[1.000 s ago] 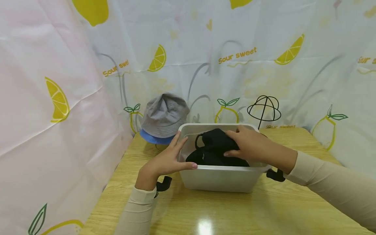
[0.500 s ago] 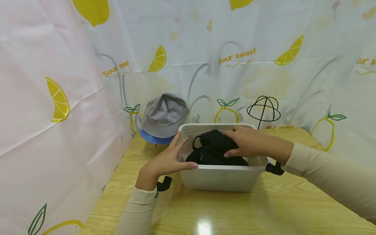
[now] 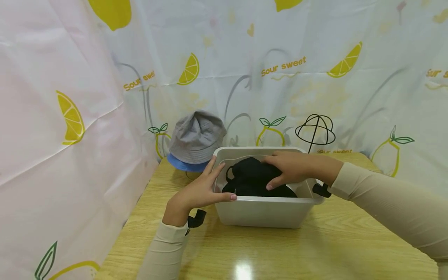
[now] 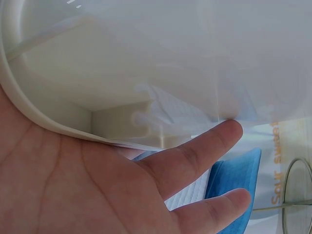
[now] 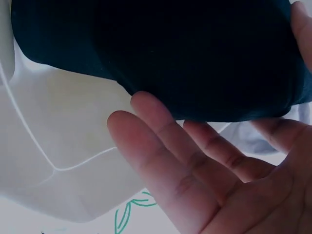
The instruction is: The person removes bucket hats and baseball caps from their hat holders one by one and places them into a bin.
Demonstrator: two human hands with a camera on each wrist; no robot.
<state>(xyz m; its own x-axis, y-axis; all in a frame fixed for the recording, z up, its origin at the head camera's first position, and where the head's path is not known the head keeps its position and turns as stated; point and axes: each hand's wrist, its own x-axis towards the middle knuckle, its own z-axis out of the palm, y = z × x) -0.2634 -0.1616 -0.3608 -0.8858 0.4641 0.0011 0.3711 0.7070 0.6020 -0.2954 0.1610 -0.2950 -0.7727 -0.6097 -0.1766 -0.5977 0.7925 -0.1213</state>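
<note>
A black baseball cap lies inside the light grey plastic bin, its small strap loop toward the left. My right hand reaches over the bin and holds the cap's right side, thumb in front and fingers behind. In the right wrist view, the fingers curve along the dark cloth, with the thumb at its other edge. My left hand rests on the bin's left front corner, thumb along the front rim. Its fingers extend straight along the outer wall in the left wrist view.
A grey bucket hat sits over a blue hat at the back left. Behind the bin's right side rises a bare black wire hat stand. Lemon-print cloth hangs around the wooden table.
My right hand has shifted left, and the black cap has slid left and slightly down in the bin with it. The left hand and the bin keep their places.
</note>
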